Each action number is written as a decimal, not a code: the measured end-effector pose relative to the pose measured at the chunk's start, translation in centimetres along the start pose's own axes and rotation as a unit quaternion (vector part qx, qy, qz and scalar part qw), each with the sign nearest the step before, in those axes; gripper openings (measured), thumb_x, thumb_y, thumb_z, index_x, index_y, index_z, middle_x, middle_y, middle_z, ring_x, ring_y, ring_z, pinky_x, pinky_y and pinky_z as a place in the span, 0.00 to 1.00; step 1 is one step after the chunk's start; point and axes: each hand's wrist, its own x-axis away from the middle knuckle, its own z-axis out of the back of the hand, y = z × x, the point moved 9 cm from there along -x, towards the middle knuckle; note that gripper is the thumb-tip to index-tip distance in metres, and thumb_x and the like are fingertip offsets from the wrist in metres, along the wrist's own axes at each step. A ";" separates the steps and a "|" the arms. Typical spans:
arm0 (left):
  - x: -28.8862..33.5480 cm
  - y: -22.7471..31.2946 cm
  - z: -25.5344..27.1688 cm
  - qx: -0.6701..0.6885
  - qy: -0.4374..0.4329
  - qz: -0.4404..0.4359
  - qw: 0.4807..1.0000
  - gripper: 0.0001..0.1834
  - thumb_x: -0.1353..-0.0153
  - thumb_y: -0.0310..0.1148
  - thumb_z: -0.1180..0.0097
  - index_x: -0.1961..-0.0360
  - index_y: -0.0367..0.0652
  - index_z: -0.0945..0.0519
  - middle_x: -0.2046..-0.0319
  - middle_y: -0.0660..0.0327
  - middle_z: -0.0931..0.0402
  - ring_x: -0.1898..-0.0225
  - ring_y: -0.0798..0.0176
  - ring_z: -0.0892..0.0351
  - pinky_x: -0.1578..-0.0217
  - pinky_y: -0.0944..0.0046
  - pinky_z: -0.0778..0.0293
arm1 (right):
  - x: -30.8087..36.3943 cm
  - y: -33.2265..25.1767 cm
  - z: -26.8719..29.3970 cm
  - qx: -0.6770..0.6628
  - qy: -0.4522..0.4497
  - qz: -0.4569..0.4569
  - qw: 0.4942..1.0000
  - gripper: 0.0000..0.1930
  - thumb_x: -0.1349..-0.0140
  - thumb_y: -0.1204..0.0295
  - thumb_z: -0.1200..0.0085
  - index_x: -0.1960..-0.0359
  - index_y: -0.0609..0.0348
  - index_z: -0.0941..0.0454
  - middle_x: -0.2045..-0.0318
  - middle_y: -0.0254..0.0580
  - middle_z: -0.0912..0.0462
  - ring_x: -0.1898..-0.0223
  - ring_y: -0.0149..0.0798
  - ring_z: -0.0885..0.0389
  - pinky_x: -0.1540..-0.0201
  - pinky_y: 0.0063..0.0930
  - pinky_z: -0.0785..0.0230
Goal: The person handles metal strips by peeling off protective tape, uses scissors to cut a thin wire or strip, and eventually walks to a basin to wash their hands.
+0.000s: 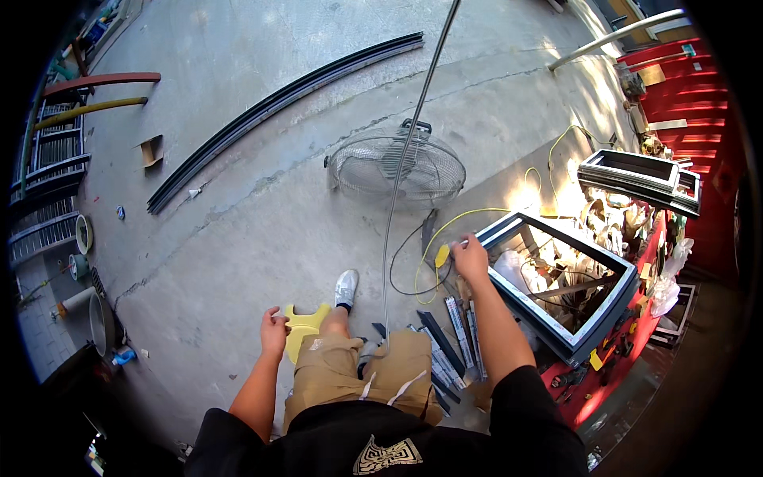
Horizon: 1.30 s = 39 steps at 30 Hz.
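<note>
My left hand (275,331) hangs beside my left thigh, its fingers loosely bent and apart, holding nothing I can see. Behind it is a yellow plastic stool (300,338). My right hand (470,257) is closed, at the near left corner of a dark rectangular window frame (548,314). Whether its fingers grip the frame or something small is hidden. Just left of those fingers is a yellow cord connector (443,255) on a yellow cable. The frame rests tilted over a red surface (592,405) heaped with scraps.
A floor fan (397,163) stands ahead, with a thin cable (409,135) hanging before it. Long dark profiles (270,111) lie beyond. Short profile pieces (449,342) lie by my feet. More frames (636,175) are stacked at right; a ladder (48,175) is far left.
</note>
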 end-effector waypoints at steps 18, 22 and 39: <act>21.0 -23.4 -5.3 -0.197 0.012 0.288 0.937 0.19 0.32 0.34 0.40 0.43 0.37 0.20 0.58 0.49 0.13 0.67 0.56 0.14 0.65 0.57 0.19 | -44.5 -21.9 -3.0 0.292 -0.065 0.170 0.939 0.26 0.50 0.47 0.23 0.58 0.54 0.12 0.58 0.49 0.10 0.53 0.53 0.12 0.51 0.46 0.21; 22.8 -22.7 -9.9 -0.105 0.016 0.288 0.952 0.18 0.34 0.36 0.39 0.48 0.38 0.15 0.60 0.49 0.12 0.61 0.56 0.13 0.58 0.58 0.20 | -45.5 -21.8 -8.6 0.336 -0.218 0.247 0.882 0.26 0.54 0.51 0.19 0.61 0.56 0.13 0.62 0.47 0.10 0.58 0.51 0.12 0.55 0.44 0.22; 23.7 -15.6 -6.0 -0.035 0.089 0.419 0.903 0.18 0.33 0.35 0.41 0.45 0.38 0.17 0.62 0.53 0.12 0.73 0.56 0.11 0.71 0.58 0.15 | -48.6 -18.0 -10.3 0.254 -0.219 0.291 0.896 0.23 0.52 0.53 0.22 0.69 0.58 0.16 0.70 0.51 0.13 0.66 0.53 0.14 0.61 0.44 0.24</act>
